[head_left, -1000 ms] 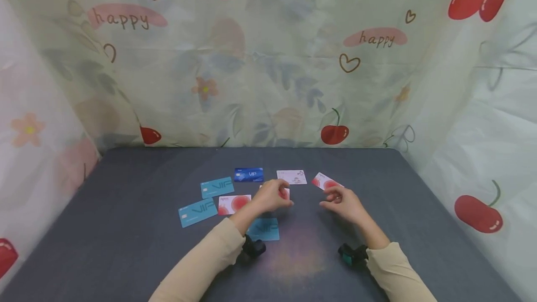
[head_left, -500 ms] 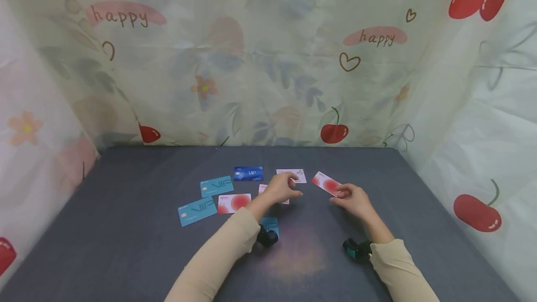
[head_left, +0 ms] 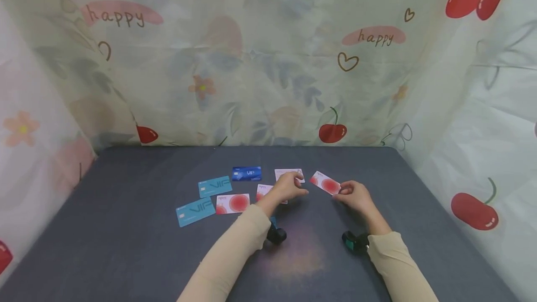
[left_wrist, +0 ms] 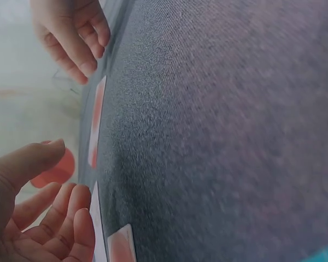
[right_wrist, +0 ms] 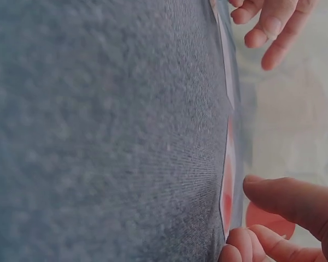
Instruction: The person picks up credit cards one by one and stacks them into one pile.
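Note:
My right hand (head_left: 356,195) is at the lower right corner of a red-and-white card (head_left: 324,182) that lies slanted on the dark table. In the right wrist view, the thumb and fingers of this hand (right_wrist: 295,218) stand apart, with the fingertips beside the card's near end (right_wrist: 228,185). Over a pale pink card (head_left: 282,173) hovers my left hand (head_left: 287,188), thumb and fingers parted and nothing between them. Its wrist partly covers another red-and-white card (head_left: 263,190). Beneath the left sleeve, only a sliver of a teal card (head_left: 274,221) shows.
Left of the hands lie a blue VIP card (head_left: 246,173), two teal VIP cards (head_left: 215,185) and a red-and-white card (head_left: 232,203). The dark table (head_left: 126,246) ends at a patterned curtain (head_left: 268,106) behind and at both sides.
My left hand has moved right and slightly up, off the middle red-and-white card toward the pale one. The right hand has shifted right to the slanted card's lower corner. The cards look unmoved.

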The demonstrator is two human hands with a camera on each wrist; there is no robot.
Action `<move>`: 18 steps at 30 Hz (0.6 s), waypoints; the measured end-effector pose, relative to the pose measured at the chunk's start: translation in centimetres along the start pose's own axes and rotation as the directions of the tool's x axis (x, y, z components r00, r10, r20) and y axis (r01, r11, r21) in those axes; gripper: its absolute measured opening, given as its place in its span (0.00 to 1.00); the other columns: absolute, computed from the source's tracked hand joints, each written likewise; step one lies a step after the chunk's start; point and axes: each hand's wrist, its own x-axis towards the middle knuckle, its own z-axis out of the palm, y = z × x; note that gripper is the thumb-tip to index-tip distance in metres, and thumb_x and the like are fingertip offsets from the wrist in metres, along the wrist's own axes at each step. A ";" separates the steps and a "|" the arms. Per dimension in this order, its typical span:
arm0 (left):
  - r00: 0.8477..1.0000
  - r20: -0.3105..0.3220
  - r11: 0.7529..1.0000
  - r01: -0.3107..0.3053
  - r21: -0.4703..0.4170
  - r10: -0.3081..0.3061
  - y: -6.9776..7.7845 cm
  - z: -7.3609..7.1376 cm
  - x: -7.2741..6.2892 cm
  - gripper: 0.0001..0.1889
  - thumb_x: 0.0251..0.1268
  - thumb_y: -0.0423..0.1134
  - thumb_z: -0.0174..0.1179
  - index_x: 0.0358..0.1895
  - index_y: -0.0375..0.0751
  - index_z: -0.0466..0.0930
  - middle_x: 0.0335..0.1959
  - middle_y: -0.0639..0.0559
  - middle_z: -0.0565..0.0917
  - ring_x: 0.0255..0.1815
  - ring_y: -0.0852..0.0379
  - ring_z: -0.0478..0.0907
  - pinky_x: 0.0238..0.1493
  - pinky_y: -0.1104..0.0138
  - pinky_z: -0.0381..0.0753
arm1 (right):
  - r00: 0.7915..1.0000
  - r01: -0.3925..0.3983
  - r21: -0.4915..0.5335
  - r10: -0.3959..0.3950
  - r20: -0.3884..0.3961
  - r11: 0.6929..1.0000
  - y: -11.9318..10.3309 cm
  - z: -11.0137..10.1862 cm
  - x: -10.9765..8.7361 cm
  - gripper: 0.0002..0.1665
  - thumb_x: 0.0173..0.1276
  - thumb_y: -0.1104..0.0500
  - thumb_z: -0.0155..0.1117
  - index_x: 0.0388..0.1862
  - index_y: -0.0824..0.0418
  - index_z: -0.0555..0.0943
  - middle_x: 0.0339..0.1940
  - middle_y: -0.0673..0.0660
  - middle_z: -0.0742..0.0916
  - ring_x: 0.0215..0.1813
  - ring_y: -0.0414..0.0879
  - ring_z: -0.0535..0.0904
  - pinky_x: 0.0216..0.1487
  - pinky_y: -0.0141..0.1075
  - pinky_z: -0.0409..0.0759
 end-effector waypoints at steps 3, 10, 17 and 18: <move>1.000 0.012 1.000 0.012 0.006 -0.012 0.1 0.3 0.4 0.25 0.46 0.46 0.71 0.48 0.40 0.79 0.30 0.52 0.82 0.32 0.59 0.77 0.40 0.70 0.76 | 1.000 -0.024 -0.008 0.024 0.003 1.000 0.1 0.0 0.4 0.29 0.56 0.57 0.68 0.51 0.74 0.74 0.38 0.66 0.81 0.35 0.48 0.74 0.32 0.29 0.72; 0.994 0.017 0.994 0.105 -0.001 -0.105 3.6 -0.4 -1.4 0.22 0.53 0.35 0.66 0.52 0.32 0.76 0.37 0.42 0.83 0.35 0.52 0.77 0.42 0.65 0.77 | 0.998 -0.068 -0.014 0.068 0.005 0.998 0.4 0.0 1.1 0.30 0.55 0.56 0.69 0.51 0.74 0.73 0.36 0.65 0.80 0.35 0.49 0.74 0.31 0.30 0.71; 0.995 0.021 0.996 0.094 0.007 -0.094 3.5 -0.1 -1.0 0.24 0.51 0.37 0.67 0.53 0.32 0.76 0.37 0.42 0.83 0.34 0.54 0.76 0.40 0.68 0.75 | 0.998 -0.056 -0.035 0.055 -0.018 0.998 0.2 0.0 1.5 0.32 0.52 0.57 0.70 0.50 0.76 0.73 0.34 0.65 0.81 0.34 0.48 0.75 0.30 0.30 0.71; 0.995 0.019 0.996 0.094 0.005 -0.094 3.4 0.0 -0.9 0.24 0.51 0.36 0.67 0.52 0.31 0.76 0.36 0.41 0.83 0.34 0.53 0.76 0.40 0.68 0.75 | 0.998 -0.060 -0.041 0.059 -0.018 0.997 0.2 0.0 1.6 0.32 0.52 0.56 0.70 0.50 0.76 0.73 0.34 0.65 0.81 0.34 0.48 0.75 0.30 0.30 0.71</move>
